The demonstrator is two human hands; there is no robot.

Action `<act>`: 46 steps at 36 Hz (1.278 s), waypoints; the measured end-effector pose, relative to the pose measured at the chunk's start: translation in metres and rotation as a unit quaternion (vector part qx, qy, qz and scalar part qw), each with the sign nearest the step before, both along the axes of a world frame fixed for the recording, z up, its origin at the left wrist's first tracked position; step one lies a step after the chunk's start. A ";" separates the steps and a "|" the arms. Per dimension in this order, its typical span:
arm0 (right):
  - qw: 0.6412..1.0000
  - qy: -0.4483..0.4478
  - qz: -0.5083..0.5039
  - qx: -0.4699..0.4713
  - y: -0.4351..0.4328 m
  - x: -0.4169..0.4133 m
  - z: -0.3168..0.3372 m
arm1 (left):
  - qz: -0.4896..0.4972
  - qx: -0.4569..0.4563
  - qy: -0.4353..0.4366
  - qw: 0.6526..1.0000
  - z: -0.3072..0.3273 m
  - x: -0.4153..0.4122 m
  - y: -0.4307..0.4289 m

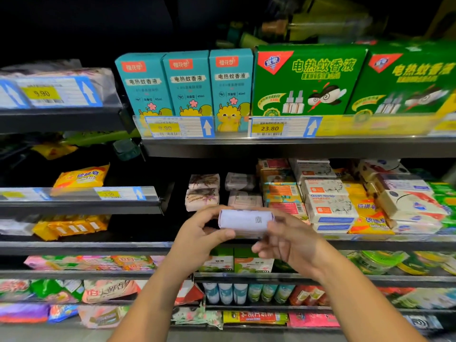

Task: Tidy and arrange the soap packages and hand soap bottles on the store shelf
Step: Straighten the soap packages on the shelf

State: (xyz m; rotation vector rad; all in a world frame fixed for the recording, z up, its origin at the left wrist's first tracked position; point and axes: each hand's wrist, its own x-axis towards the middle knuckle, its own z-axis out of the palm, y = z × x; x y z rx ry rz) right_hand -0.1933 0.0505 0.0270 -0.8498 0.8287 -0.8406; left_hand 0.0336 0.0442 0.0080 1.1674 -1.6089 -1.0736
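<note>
Soap package (245, 222) held between left hand (202, 233) and right hand (286, 240).

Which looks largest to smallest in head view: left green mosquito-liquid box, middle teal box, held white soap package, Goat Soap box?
1. left green mosquito-liquid box
2. middle teal box
3. held white soap package and Goat Soap box: these look alike; the held one is nearer the camera, so unranked.

Soap package (245, 222) matt paper wrap; shelf edge (296, 146) smooth metal; green boxes (308, 80) glossy card.
</note>
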 end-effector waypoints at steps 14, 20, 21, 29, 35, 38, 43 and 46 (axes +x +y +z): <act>0.973 0.159 -0.098 -0.135 0.000 0.014 0.000 | 0.016 0.078 0.135 0.988 0.004 -0.014 0.010; 0.992 0.066 -0.090 -0.057 -0.001 0.009 0.003 | -0.057 0.115 0.113 0.985 -0.001 0.001 0.008; 0.996 0.031 -0.073 -0.042 -0.002 0.007 0.003 | -0.046 0.109 0.095 0.988 -0.001 0.001 0.007; 0.996 0.043 0.033 -0.070 -0.009 -0.006 0.002 | -0.007 0.088 0.094 0.992 -0.003 -0.004 0.004; 0.970 0.196 -0.012 -0.141 -0.012 0.003 0.007 | 0.021 0.102 0.161 0.981 -0.001 -0.014 0.005; 0.955 0.233 -0.029 -0.181 -0.014 0.004 0.007 | 0.044 0.092 0.177 0.979 0.001 -0.020 0.003; 0.946 0.251 -0.012 -0.205 -0.013 0.001 0.003 | 0.081 0.037 0.177 0.980 0.006 -0.021 -0.001; 0.931 0.288 -0.013 -0.222 -0.011 0.006 0.001 | 0.081 0.011 0.156 0.984 0.008 -0.027 0.000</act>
